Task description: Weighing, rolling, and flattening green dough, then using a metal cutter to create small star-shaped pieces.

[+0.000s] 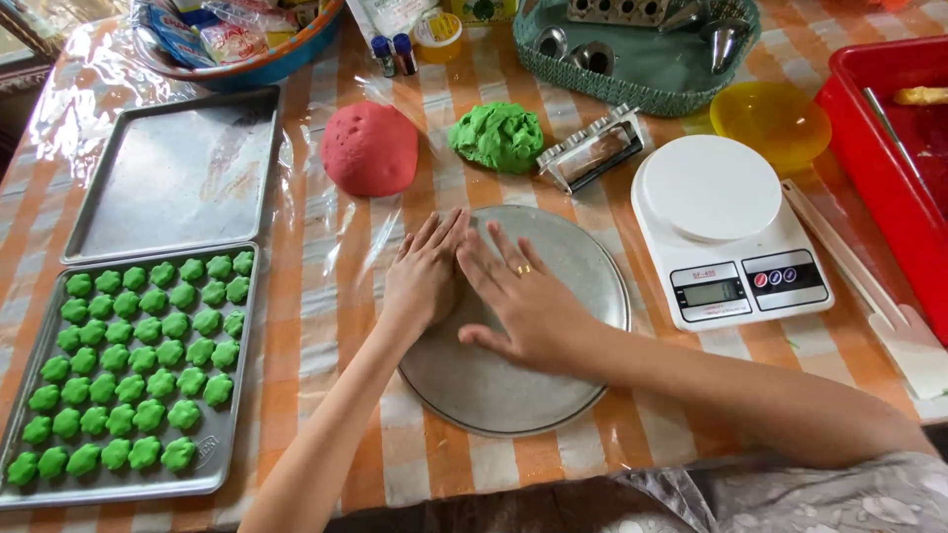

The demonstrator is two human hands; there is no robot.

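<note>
Both hands lie flat, fingers spread, holding nothing, on the round metal plate (553, 395) at frame centre: left hand (425, 276) beside right hand (523, 301); judged best pressed evenly; green dough (497, 136) waits above.

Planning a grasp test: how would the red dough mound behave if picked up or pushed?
The smooth red dome-shaped dough mound looks soft: small pits dot its top, so it would likely dent under fingers. Its broad flat base suggests it would neither roll nor tip. Pushed, it might drag or stick on the clear plastic table cover beneath it.
</note>
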